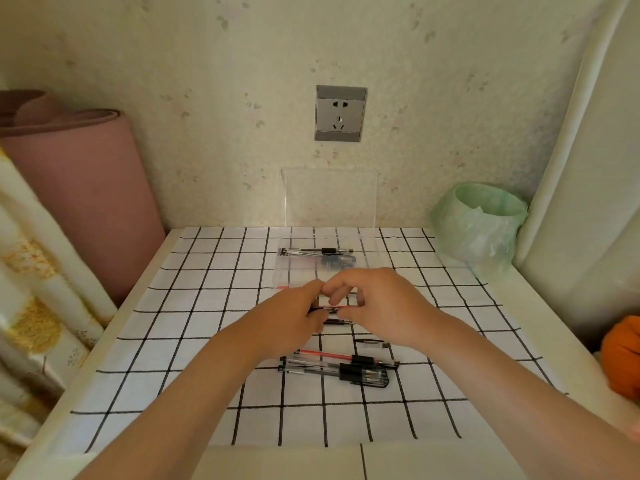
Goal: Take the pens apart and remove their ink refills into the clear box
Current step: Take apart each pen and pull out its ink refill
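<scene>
My left hand and my right hand meet over the middle of the table, just in front of the clear box. Together they hold a red pen level between them, each hand pinching one end. A second dark pen piece shows just under the fingers. The clear box stands open, its lid leaning on the wall, with dark pen parts inside. Nearer me lies a bunch of several pens, one red and the rest clear with black grips. A small clear part lies to their upper right.
The table carries a white cloth with a black grid. A bin lined with a green bag stands at the back right. A pink rolled mat leans at the left. An orange object sits at the right edge. A wall socket is above the box.
</scene>
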`<action>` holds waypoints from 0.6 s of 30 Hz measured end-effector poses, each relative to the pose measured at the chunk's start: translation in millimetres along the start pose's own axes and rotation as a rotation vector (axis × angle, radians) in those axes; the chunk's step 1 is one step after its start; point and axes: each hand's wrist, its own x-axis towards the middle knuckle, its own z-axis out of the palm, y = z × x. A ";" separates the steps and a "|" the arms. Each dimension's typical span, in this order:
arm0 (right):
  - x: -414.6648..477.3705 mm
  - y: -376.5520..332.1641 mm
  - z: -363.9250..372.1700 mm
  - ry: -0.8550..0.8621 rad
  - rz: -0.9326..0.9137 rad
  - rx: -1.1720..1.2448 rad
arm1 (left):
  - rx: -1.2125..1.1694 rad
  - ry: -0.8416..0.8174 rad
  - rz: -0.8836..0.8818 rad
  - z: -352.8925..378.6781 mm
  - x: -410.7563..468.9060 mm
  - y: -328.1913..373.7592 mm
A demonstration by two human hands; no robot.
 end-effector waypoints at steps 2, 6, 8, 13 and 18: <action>-0.5 6.4 -4.5 0.004 0.044 -0.001 | 0.015 0.008 -0.014 0.5 0.5 -2.5; -3.4 23.0 -13.6 -0.084 0.200 -0.255 | 0.039 0.002 -0.016 1.6 0.6 -5.5; -4.7 26.7 -15.1 -0.156 0.264 -0.359 | 0.038 -0.004 -0.010 1.7 0.5 -5.3; -4.1 25.4 -11.2 -0.220 0.341 -0.409 | 0.028 -0.006 -0.004 3.4 2.0 -5.0; -1.7 23.9 -7.0 -0.223 0.318 -0.379 | 0.030 0.000 0.012 2.9 1.4 -5.3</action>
